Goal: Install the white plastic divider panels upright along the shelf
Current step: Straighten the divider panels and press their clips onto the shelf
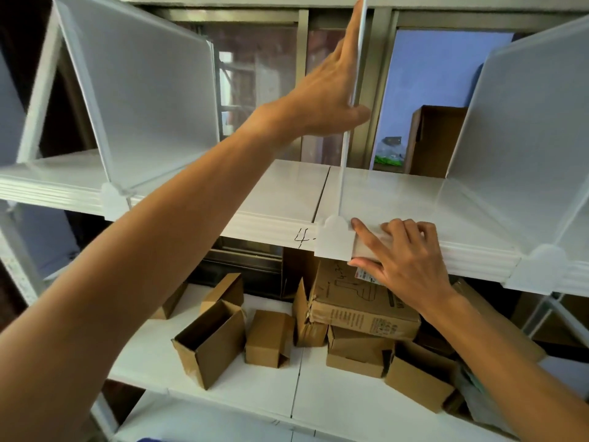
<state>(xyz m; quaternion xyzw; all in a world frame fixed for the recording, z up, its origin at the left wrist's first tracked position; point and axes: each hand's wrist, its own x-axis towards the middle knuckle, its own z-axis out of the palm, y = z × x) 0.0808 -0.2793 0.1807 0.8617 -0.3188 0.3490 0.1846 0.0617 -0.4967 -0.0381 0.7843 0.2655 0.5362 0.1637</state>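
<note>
Seating of the middle divider panel on the shelf.

Nearest, the right hand (404,260) pinches the shelf lip (274,223), fingertips touching the scalloped front clip (334,239). Beyond, the left hand (325,103) lies flat, fingers extended, against the edge-on, translucent white middle divider panel (345,161). The left panel (143,90) and right panel (516,122) are judged installed.

One head-worn wide-angle camera looks forward and slightly down, close to a white shelf (277,199) at about chest height, with both arms reaching in.
</note>
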